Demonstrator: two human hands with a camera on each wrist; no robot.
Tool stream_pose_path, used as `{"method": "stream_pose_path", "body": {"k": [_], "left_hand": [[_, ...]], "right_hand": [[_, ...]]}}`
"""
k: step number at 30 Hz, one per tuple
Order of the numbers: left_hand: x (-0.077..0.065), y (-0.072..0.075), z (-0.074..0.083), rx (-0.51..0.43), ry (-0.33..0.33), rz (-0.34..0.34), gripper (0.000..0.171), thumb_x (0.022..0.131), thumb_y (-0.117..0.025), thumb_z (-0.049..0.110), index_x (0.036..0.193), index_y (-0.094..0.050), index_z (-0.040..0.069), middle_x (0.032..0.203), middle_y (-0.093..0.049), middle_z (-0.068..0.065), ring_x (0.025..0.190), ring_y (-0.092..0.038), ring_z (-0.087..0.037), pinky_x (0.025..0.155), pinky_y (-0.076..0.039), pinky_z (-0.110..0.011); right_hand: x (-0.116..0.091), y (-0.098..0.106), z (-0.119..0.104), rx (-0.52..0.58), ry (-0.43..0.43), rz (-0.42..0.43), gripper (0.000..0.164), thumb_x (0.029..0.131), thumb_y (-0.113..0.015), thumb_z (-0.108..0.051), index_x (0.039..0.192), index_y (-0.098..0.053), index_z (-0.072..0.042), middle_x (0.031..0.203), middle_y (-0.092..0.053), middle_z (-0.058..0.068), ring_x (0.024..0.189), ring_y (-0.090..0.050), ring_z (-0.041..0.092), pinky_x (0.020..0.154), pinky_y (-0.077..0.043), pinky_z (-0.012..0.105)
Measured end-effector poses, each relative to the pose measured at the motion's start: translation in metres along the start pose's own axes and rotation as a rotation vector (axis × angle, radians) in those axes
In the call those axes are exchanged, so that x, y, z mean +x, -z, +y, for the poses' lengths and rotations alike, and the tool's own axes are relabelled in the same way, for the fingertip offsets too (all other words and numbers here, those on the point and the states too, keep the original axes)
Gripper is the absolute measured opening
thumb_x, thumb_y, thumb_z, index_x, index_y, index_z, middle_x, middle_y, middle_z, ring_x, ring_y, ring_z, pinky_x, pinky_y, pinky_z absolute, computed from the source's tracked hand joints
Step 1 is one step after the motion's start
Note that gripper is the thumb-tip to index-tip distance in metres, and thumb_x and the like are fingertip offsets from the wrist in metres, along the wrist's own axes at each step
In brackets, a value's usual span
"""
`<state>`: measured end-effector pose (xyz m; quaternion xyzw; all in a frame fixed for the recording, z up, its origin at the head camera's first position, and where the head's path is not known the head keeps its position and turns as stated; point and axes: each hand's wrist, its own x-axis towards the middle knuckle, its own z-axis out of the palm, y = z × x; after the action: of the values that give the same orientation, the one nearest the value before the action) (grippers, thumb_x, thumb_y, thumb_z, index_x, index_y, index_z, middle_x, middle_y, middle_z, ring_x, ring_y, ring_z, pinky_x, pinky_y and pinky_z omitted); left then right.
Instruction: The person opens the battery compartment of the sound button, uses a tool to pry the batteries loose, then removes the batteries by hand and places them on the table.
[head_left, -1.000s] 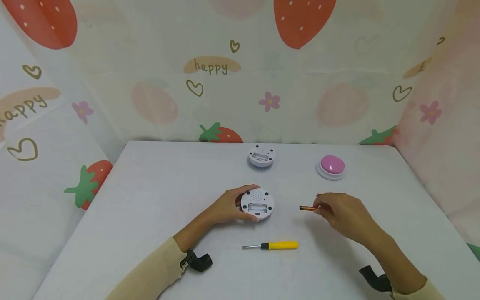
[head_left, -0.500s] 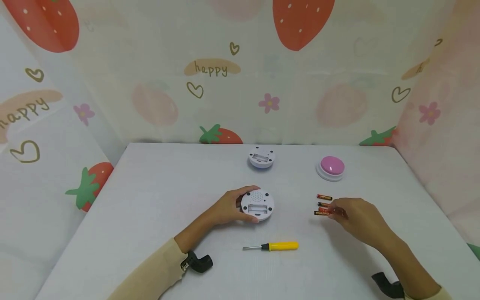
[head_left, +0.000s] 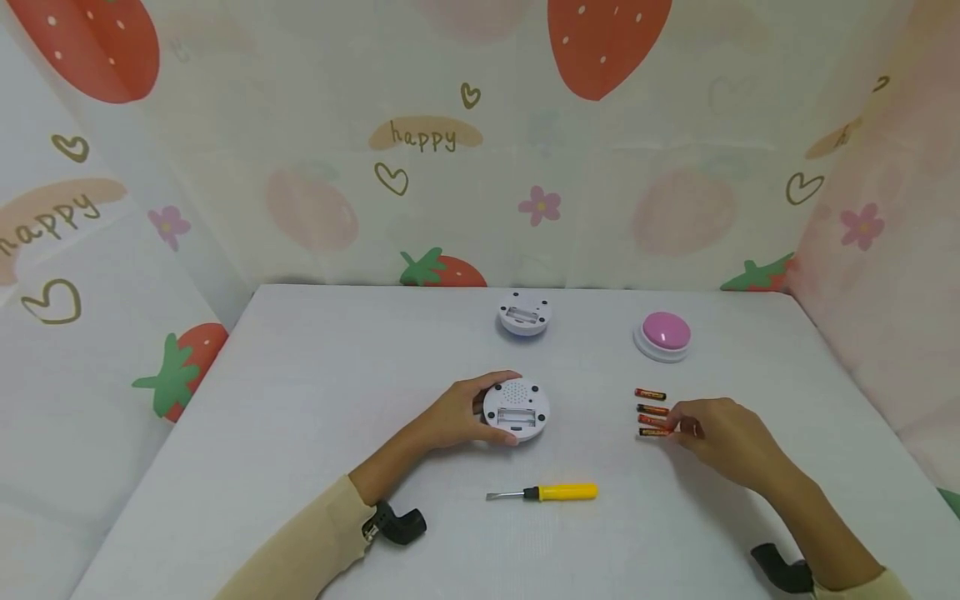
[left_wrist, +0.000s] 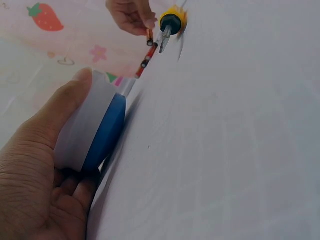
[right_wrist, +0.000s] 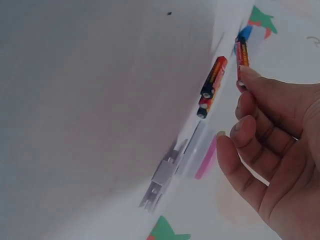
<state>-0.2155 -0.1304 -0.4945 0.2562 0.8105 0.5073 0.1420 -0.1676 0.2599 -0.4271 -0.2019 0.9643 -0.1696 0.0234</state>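
Note:
My left hand (head_left: 457, 414) holds a round push button (head_left: 515, 390) by its sides, thumb at the near edge. The button lies upside down, with its open battery compartment facing up; its blue dome (left_wrist: 107, 132) points down in the left wrist view. To the right, my right hand (head_left: 723, 437) pinches a small red-and-black battery (right_wrist: 242, 52) by one end between thumb and fingertip. Its other fingers are loosely bent. Close beside it, several similar batteries (head_left: 650, 394) lie in a rough row on the white table (head_left: 337, 350).
A yellow-handled screwdriver (head_left: 567, 492) lies nearest me, blade pointing left. At the back stand another upturned button (head_left: 523, 317) and a pink-topped button (head_left: 666, 332). Grey plastic pieces (right_wrist: 162, 172) show beyond the batteries in the right wrist view. Patterned fabric (head_left: 487, 208) rises behind the table.
My right hand has carried the battery rightward, away from the held button, and lowered it beside the other batteries, which now show clear of the hand. The left hand keeps its grip in place.

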Motion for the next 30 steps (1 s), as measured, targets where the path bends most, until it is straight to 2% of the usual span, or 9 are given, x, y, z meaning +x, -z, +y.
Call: {"method": "stream_pose_path", "body": {"k": [14,21,30], "left_hand": [[-0.0003,0.0008,0.0002,0.014,0.000,0.002,0.091,0.073,-0.093,0.037,0.152,-0.047,0.027,0.149,-0.052,0.010,0.132,-0.051,-0.009,0.116,-0.038,-0.036],[-0.0002,0.0002,0.0005,0.006,0.006,0.003,0.090,0.073,-0.093,0.036,0.151,-0.048,0.029,0.149,-0.051,0.010,0.132,-0.051,-0.009,0.116,-0.038,-0.036],[0.0006,0.0006,0.0008,0.018,0.013,0.004,0.092,0.072,-0.094,0.035,0.151,-0.048,0.026,0.149,-0.052,0.010,0.131,-0.051,-0.007,0.116,-0.038,-0.034]], "right_hand": [[0.0046,-0.0033,0.0000,-0.020,-0.004,-0.029,0.015,0.083,-0.081,-0.006,0.087,-0.072,-0.017,0.069,-0.055,-0.010,0.066,-0.047,0.010,0.054,-0.039,0.026],[0.0067,-0.0042,0.0002,-0.021,-0.020,-0.075,0.013,0.084,-0.082,-0.010,0.086,-0.073,-0.018,0.070,-0.055,-0.010,0.067,-0.047,0.011,0.055,-0.039,0.027],[0.0076,-0.0068,0.0016,-0.016,-0.030,-0.099,0.012,0.084,-0.083,-0.013,0.087,-0.073,-0.019,0.071,-0.056,-0.010,0.067,-0.048,0.011,0.055,-0.040,0.027]]}}
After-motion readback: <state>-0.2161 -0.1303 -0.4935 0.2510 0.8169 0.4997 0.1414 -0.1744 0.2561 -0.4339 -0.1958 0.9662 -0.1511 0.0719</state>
